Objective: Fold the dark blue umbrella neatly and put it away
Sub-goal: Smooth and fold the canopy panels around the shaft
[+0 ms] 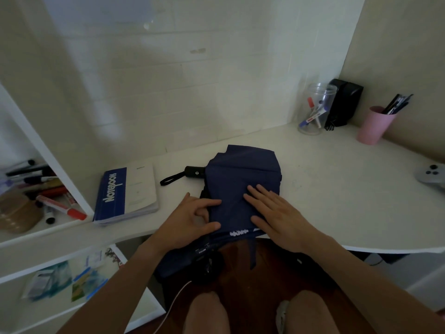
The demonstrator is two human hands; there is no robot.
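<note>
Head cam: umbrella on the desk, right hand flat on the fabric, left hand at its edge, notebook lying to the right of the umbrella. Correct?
Not quite. In the head view the notebook lies left of the umbrella, not right. The rest holds: right hand flat on the fabric, left hand at its edge, on the desk.

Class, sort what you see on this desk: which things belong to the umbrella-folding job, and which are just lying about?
Part of the job:
dark blue fabric umbrella
left hand, pinching its edge
right hand, pressing it flat

Lying about:
blue-and-white notebook
pink plastic cup
clear plastic jar
black box
</note>
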